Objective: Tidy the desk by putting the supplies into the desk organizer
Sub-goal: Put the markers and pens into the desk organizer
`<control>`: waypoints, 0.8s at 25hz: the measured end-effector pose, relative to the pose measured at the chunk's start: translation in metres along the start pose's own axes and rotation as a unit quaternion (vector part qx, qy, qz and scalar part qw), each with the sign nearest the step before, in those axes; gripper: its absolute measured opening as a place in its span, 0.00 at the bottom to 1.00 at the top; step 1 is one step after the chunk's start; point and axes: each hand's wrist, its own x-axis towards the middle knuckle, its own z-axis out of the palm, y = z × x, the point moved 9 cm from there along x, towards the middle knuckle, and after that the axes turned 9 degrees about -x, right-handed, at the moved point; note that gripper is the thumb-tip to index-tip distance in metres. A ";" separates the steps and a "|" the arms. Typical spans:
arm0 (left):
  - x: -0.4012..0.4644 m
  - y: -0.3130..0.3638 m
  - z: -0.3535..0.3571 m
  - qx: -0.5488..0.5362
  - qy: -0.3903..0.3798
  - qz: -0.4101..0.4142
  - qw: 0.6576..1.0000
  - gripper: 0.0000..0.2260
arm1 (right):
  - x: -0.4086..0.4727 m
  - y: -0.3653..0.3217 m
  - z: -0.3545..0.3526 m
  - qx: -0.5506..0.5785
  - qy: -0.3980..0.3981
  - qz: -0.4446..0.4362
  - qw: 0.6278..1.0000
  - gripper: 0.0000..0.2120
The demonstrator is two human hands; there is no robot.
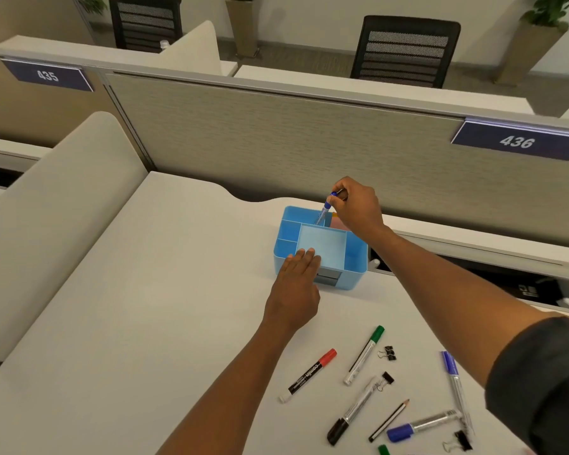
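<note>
A light blue desk organizer [355,257] stands near the back of the white desk. My right hand [355,205] is over its back compartment, shut on a blue-capped pen [325,210] whose lower end dips into that compartment. My left hand [296,284] rests flat against the organizer's front left edge, fingers together, holding nothing. On the desk in front lie a red-capped marker [309,376], a green-capped marker [365,354], a black-capped marker [355,408], a pencil [388,421], two blue markers [421,425] [454,382] and black binder clips [388,353].
A grey partition [276,133] with number plates 435 and 436 stands behind the desk. A cable gap [506,284] opens along the desk's back right. A cream side divider [56,205] bounds the left. Something pink [337,221] shows in the organizer's back.
</note>
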 end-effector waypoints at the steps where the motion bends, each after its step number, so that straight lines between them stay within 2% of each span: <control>1: 0.000 0.000 0.000 -0.002 0.002 0.002 1.000 0.27 | 0.001 0.000 0.004 -0.005 -0.006 -0.001 1.000 0.06; 6: 0.000 -0.002 0.002 -0.004 0.003 0.005 1.000 0.28 | 0.001 0.004 0.022 -0.009 -0.045 -0.002 0.999 0.03; 11: -0.001 -0.002 0.004 0.000 -0.004 -0.001 1.000 0.29 | 0.002 0.008 0.024 -0.004 -0.055 0.015 0.998 0.06; 20: -0.004 0.005 0.003 0.032 -0.033 0.004 0.999 0.30 | -0.032 0.017 -0.026 0.030 -0.006 0.009 0.999 0.09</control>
